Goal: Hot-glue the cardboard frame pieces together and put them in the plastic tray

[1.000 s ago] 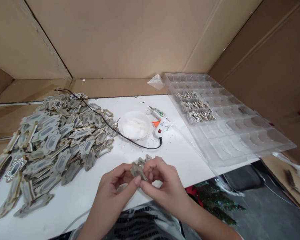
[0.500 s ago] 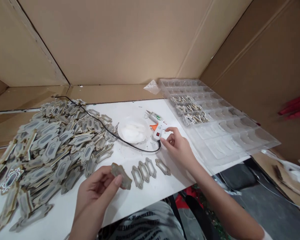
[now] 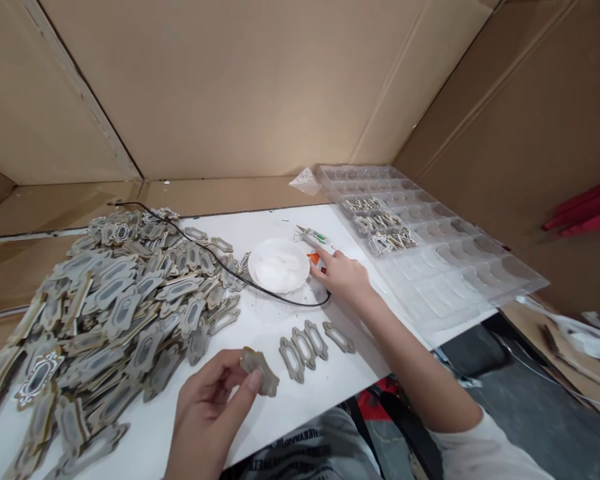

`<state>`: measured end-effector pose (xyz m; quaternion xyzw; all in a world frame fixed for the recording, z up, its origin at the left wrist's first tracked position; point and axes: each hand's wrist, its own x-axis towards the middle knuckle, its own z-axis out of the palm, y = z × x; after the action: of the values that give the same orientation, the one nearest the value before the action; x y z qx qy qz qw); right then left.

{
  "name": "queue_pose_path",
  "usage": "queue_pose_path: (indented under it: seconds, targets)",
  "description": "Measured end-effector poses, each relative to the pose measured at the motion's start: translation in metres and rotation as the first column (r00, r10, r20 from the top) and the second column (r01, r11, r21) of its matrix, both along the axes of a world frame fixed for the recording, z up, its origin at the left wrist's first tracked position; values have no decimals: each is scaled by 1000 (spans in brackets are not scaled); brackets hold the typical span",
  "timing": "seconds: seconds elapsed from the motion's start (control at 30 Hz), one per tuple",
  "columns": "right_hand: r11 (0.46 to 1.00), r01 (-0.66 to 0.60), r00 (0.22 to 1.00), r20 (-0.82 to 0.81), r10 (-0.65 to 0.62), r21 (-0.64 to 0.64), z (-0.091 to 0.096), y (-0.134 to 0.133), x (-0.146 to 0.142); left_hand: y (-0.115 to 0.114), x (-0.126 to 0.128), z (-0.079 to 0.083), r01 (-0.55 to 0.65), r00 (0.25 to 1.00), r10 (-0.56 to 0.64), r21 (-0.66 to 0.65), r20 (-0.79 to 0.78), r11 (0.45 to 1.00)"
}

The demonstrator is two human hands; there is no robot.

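My left hand (image 3: pixel 213 413) pinches a small grey ornate frame plate (image 3: pixel 260 372) between thumb and fingers, above the table's front part. My right hand (image 3: pixel 347 279) is closed over the handle of a white glue gun (image 3: pixel 316 238), whose metal nozzle points to the back left. Most of the handle is hidden under the hand; a bit of the orange trigger shows. A white round dish (image 3: pixel 279 267) with whitish contents sits just left of the gun. Several grey open frames (image 3: pixel 304 348) lie in a row between my hands.
A large heap of grey frame pieces (image 3: pixel 125 300) covers the left of the table. The gun's black cord (image 3: pixel 260 288) runs across the heap and past the dish. At the right lies a clear compartment tray (image 3: pixel 445 267), some cells filled with small metallic pieces. Cardboard walls stand around.
My right hand has moved forward and left onto the glue gun and closed over its handle. My left hand still holds the frame plate. The view has shifted slightly.
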<state>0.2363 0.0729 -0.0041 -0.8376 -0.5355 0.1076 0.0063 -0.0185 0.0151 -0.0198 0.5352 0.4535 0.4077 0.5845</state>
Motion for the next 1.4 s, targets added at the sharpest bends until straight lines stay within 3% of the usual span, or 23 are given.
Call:
queue_pose_path:
  seconds: [0.2,0.33,0.47,0.6,0.7,0.8,1.03,1.17,1.3,1.4]
  targets:
    - [989,102,984,-157,-85,105,-6,1,9,-3,3,7,-30,999,32,-79,20,996]
    - [923,302,907,-369,-201,239,-18,1,15,-2,4,12,-63,996,68,-90,50,994]
    - [798,541,691,-681,-242,265,-31,1,14,-2,6,17,-88,991,97,-103,89,991]
    - [688,686,434,-892,-128,236,-33,3,10,-1,4,16,-107,990,116,-111,78,988]
    - [652,730,286,-958,-17,206,-27,2,6,0,1,13,-125,989,134,-125,65,984]
    - [629,749,206,-975,81,210,-20,-2,2,0,0,10,-117,989,128,-138,70,983]
    - [583,735,208,-933,294,347,2,-15,-13,6,3,15,-165,980,180,-162,82,973]
    - [594,662,284,-886,366,457,13,-21,-15,26,4,24,-89,988,94,-45,126,995]
    - [669,568,324,-878,352,479,20,-27,-14,45,14,47,-42,992,32,78,125,996]
    - [760,439,295,-876,380,478,27,-31,-14,53,28,69,-128,968,105,92,226,988]
